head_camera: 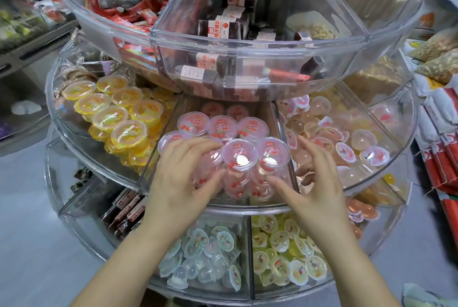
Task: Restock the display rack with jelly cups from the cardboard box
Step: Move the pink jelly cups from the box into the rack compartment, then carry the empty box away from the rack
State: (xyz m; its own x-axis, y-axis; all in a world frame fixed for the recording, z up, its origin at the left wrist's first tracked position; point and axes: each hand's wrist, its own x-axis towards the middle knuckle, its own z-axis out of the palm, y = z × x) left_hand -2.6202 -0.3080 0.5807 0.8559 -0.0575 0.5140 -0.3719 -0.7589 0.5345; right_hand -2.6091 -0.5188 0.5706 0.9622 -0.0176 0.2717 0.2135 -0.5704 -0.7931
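Note:
Pink jelly cups (239, 155) with cherry lids fill the middle compartment of the clear tiered display rack (247, 208), stacked in layers. My left hand (183, 182) reaches over the front left of this compartment, its fingers and thumb curled round one pink cup (210, 160). My right hand (319, 182) hovers at the compartment's right side with fingers spread and relaxed, its thumb pointing at the front cups, and it holds nothing. The cardboard box is out of view.
Yellow jelly cups (119, 118) fill the compartment to the left, small mixed jellies (347, 143) the one to the right. The tier below holds small pale jellies (205, 257) and yellow ones (285, 257). The top tier (247, 41) overhangs with wrapped bars. Snack bags (441, 158) lie at the right.

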